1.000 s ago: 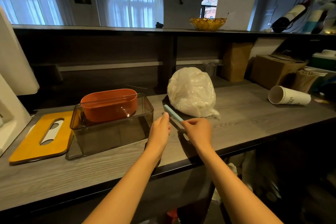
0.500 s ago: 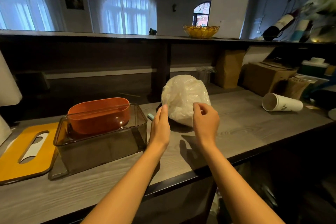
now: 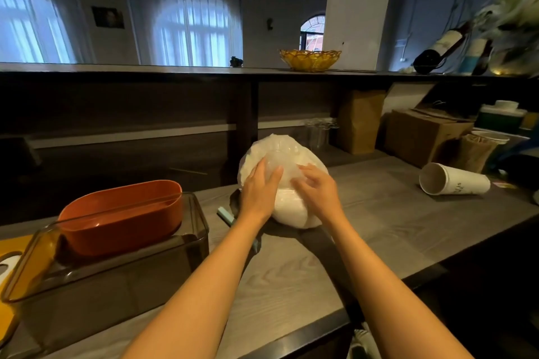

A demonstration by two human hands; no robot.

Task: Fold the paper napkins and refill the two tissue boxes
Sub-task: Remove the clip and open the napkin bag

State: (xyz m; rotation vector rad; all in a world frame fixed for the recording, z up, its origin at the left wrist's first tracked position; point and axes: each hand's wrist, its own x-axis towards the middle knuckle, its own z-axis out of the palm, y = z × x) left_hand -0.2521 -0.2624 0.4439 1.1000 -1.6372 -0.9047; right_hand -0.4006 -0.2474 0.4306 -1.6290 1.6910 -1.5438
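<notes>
Scene: grey wood-grain counter [image 3: 379,230] under a dark shelf, seen from a head camera looking down at two bare arms.
Napkin bag: rounded clear plastic bag of white napkins [image 3: 288,213] sits mid-counter, toward the back edge, on a dark flat item that cannot be identified.
Left hand: left hand [image 3: 259,189] lies on the bag's left face, fingers nearly straight and together, pressing the film, not curled round it.
Right hand: right hand [image 3: 316,189] rests on the bag's right face, fingers loosely bent over the plastic; whether they pinch the film cannot be told.
Tissue boxes: orange box [image 3: 122,216] sits in the open top of a smoky clear box [image 3: 116,277] near the counter's left front; both look empty.
Lid: yellow slotted lid [image 3: 8,259] lies at the left edge.
Paper cup: paper cup [image 3: 453,183] lies on its side toward the right edge, well apart from the bag.
Handling: bag likely light, soft and squashy, with slippery, crinkly film; a one-handed squeeze would probably slide.
Where to hold: cupping both sides low, or gathering the loose plastic at the top, seems safest.
</notes>
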